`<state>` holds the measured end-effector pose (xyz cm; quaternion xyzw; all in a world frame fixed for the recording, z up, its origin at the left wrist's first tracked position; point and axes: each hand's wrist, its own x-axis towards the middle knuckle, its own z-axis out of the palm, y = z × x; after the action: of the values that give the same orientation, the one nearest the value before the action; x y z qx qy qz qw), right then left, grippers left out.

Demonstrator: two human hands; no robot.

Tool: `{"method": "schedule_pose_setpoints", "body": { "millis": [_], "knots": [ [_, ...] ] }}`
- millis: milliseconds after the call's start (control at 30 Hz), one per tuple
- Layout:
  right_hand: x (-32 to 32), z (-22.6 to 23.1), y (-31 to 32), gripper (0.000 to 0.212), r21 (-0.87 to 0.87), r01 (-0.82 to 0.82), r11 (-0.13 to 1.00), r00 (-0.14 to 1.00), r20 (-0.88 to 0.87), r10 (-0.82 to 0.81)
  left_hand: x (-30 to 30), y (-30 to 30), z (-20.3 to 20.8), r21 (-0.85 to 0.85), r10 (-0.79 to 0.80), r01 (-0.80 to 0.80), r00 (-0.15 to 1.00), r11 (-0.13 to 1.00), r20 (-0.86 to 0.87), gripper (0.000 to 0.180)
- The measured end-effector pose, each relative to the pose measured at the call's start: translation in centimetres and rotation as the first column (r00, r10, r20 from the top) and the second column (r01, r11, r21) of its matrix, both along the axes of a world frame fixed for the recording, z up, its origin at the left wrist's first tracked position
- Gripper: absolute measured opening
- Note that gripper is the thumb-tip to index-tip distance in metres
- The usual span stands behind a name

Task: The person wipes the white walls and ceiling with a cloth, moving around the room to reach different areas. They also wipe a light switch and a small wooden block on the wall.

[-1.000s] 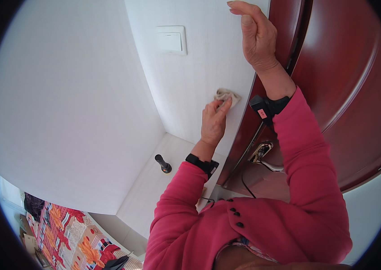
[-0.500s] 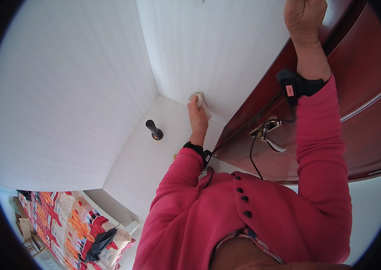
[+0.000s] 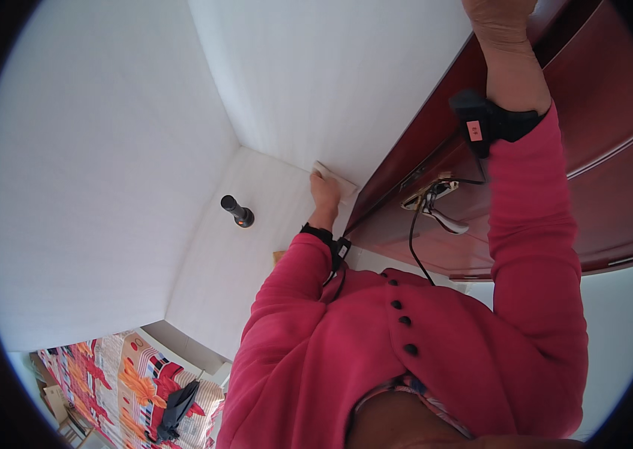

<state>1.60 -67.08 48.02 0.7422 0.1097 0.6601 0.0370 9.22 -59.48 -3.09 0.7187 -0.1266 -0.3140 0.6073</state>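
Observation:
Low on the white wall panel (image 3: 331, 75), my left hand (image 3: 323, 193) is closed on a pale cloth (image 3: 341, 184) and presses it near where the panel meets the white surface below. A black flashlight (image 3: 237, 211) stands on that surface to the left of this hand, a small orange glow at its base. My right hand (image 3: 501, 16) is raised at the top edge of the view, beside the dark red door (image 3: 608, 142). Its fingers are cut off by the frame, so their grip cannot be seen.
A metal door handle (image 3: 447, 218) sticks out between my arms, with a black cable (image 3: 412, 247) hanging by it. At lower left lies a colourful patterned bedspread (image 3: 118, 374) with a black folded item (image 3: 176, 408) on it. A large white panel (image 3: 99, 172) rises at left.
My left hand and the cloth have slid slightly down along the panel toward the door. My right hand has gone a little higher, mostly out of frame. The view has shifted slightly.

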Motion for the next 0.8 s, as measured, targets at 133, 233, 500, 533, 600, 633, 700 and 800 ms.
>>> {"method": "schedule_pose_setpoints", "body": {
  "millis": [133,233,500,533,600,633,700,800],
  "knots": [
    [-0.1,-0.2,0.7,0.040,-0.025,0.019,1.000,1.000,0.005,-0.018,-4.9,0.2,2.7,-0.086,-0.112,0.121,0.989,0.989,0.099,0.029],
    [-0.5,-0.5,1.1,0.037,0.114,-0.095,0.989,0.995,-0.007,0.097,-4.3,0.6,7.5,-0.240,-0.173,0.171,0.985,0.956,0.011,0.032],
    [-0.8,0.2,1.0,0.025,-0.131,0.249,0.959,0.966,0.096,-0.238,-2.8,2.1,28.3,-0.721,-0.047,0.266,0.950,0.639,0.309,0.023],
    [-0.8,0.2,1.0,0.025,-0.122,0.240,0.963,0.969,0.091,-0.230,-2.0,1.9,30.8,-0.790,0.037,0.299,0.926,0.535,0.375,0.022],
    [-0.7,0.2,1.1,0.023,-0.090,0.239,0.967,0.970,0.076,-0.233,0.2,1.7,35.4,-0.756,0.293,0.309,0.786,0.577,0.545,0.022],
    [-0.6,0.3,1.1,0.022,-0.096,0.249,0.964,0.967,0.089,-0.241,1.2,1.4,37.6,-0.761,0.451,0.338,0.647,0.553,0.615,0.030],
    [-0.6,0.3,1.1,0.022,-0.106,0.266,0.958,0.961,0.109,-0.255,1.7,1.0,40.4,-0.756,0.592,0.354,0.472,0.551,0.653,0.034],
    [-0.6,0.4,1.1,0.021,-0.115,0.268,0.956,0.960,0.116,-0.255,2.8,-0.4,42.3,-0.654,0.573,0.381,0.315,0.654,0.757,0.042]
  ]
}}
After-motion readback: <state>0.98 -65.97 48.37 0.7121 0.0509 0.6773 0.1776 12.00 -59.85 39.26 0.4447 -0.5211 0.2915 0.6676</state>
